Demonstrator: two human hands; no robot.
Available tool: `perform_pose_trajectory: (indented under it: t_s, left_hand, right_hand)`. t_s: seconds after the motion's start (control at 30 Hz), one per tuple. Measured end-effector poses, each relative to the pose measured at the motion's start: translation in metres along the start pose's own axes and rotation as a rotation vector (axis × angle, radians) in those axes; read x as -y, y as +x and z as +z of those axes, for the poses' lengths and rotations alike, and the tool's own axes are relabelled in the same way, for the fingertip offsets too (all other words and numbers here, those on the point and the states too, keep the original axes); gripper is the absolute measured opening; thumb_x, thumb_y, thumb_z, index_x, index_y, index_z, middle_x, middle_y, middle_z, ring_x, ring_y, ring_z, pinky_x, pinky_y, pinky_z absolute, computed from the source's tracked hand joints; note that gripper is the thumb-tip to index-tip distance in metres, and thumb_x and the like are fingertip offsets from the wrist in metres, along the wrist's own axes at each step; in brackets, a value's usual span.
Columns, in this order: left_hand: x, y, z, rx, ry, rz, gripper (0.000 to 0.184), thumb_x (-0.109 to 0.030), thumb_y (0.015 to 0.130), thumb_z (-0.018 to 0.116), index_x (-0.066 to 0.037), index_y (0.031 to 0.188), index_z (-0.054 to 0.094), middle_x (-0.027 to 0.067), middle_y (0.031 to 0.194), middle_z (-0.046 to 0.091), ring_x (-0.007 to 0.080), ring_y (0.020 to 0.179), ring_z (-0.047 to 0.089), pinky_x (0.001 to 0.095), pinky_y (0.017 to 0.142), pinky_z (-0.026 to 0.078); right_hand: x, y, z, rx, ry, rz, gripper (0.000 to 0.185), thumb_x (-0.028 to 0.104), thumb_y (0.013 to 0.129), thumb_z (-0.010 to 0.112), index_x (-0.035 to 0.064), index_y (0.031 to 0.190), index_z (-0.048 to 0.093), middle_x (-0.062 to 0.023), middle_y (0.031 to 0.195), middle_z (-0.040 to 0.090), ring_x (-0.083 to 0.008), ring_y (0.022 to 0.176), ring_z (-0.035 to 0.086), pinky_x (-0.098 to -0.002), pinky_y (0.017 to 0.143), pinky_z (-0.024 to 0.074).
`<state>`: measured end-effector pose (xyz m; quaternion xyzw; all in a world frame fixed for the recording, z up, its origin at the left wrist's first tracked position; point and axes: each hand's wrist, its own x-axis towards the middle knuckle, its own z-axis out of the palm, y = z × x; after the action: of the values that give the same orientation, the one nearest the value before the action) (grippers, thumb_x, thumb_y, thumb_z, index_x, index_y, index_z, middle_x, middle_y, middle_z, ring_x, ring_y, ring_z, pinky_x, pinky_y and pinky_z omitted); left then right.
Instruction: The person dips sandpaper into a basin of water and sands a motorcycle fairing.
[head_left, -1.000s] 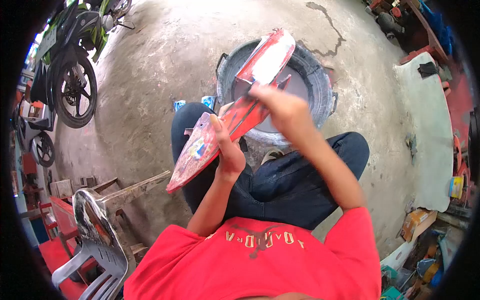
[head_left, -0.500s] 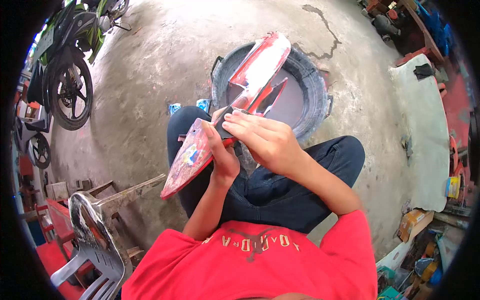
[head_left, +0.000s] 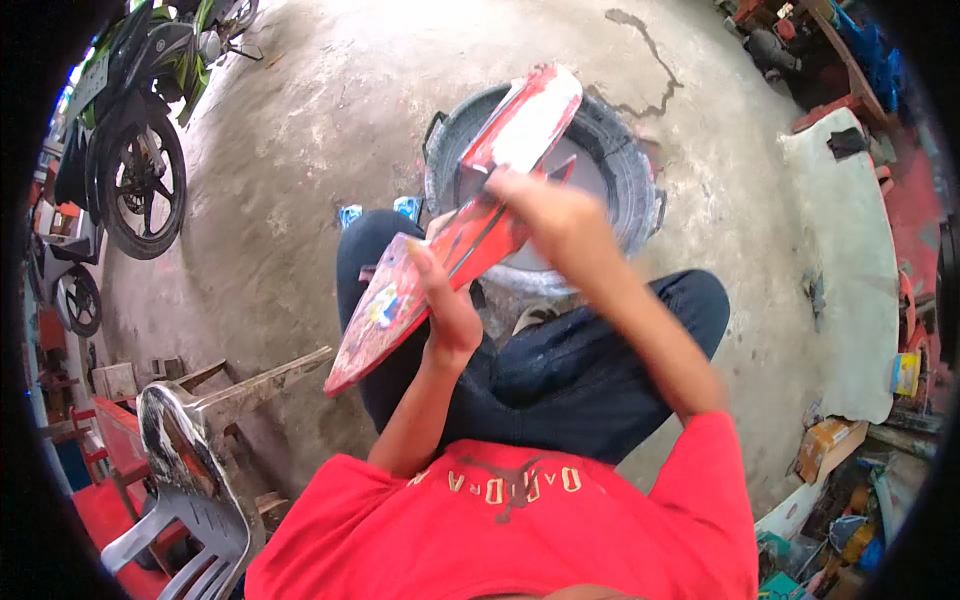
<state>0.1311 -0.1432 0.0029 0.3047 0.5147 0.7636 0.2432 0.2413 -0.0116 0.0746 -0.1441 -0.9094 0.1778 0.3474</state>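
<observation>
A long red motorcycle fairing panel (head_left: 480,240), with a white patch and scuffed, worn paint, slants from above my lap out over the tub. My left hand (head_left: 452,318) is closed on its near half, the thumb on top and the other fingers mostly hidden beneath. Farther up, my right hand (head_left: 555,220) is blurred by motion and pressed to the panel just below the white patch. A small dark piece of sandpaper (head_left: 490,178) shows at its fingertips, mostly covered. Under the panel's far end stands a round black tub (head_left: 437,165) holding greyish water.
Two blue-and-white packets (head_left: 407,208) lie beside my knee on the concrete floor (head_left: 300,150). A motorcycle (head_left: 140,170) stands at the far left. A worn grey plastic chair (head_left: 200,480) is at the near left. A pale panel (head_left: 845,270) and assorted clutter line the right side.
My right hand has slid up and away along the panel with the dark sandpaper, uncovering the red middle section. My left hand and the panel have barely moved.
</observation>
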Motion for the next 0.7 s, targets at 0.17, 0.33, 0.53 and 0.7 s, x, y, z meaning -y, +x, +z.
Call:
perform_pose_trajectory:
  t_s: [0.17, 0.33, 0.53, 0.7]
  left_hand:
    - [-0.038, 0.005, 0.014, -0.124, -0.262, -0.359, 0.072, -0.058, 0.107, 0.022, -0.001, 0.144, 0.045, 0.0150, 0.139, 0.057, 0.0262, 0.128, 0.058, 0.0415, 0.114, 0.041]
    - [-0.027, 0.008, 0.014, -0.057, -0.286, -0.262, 0.068, -0.054, 0.109, 0.028, 0.000, 0.149, 0.039, 0.0166, 0.145, 0.052, 0.0266, 0.132, 0.054, 0.0438, 0.113, 0.042]
    - [-0.036, 0.001, 0.013, -0.032, -0.173, -0.261, 0.069, -0.055, 0.108, 0.027, 0.001, 0.147, 0.037, 0.0165, 0.142, 0.054, 0.0269, 0.130, 0.055, 0.0412, 0.116, 0.038]
    - [-0.032, 0.008, 0.004, 0.011, -0.228, -0.294, 0.075, -0.058, 0.108, 0.027, 0.001, 0.154, 0.026, 0.0182, 0.148, 0.047, 0.0282, 0.134, 0.052, 0.0449, 0.115, 0.040]
  right_hand:
    - [-0.008, 0.000, 0.005, 0.062, -0.010, 0.090, 0.035, 0.000, 0.086, 0.060, 0.0072, 0.118, 0.070, -0.0170, 0.118, 0.072, -0.0319, 0.102, 0.072, -0.0404, 0.085, 0.0591]
    - [0.035, -0.001, -0.004, 0.026, 0.103, -0.134, 0.038, 0.001, 0.085, 0.059, 0.0034, 0.122, 0.068, -0.0141, 0.120, 0.072, -0.0304, 0.112, 0.071, -0.0403, 0.097, 0.0563]
    - [-0.032, 0.000, 0.004, 0.046, -0.033, 0.190, 0.036, 0.000, 0.088, 0.059, 0.0049, 0.122, 0.068, -0.0168, 0.119, 0.072, -0.0302, 0.110, 0.071, -0.0385, 0.093, 0.0578]
    - [0.020, -0.006, 0.003, 0.014, 0.192, -0.134, 0.037, -0.001, 0.083, 0.062, 0.0062, 0.118, 0.070, -0.0156, 0.121, 0.072, -0.0315, 0.114, 0.069, -0.0399, 0.095, 0.0573]
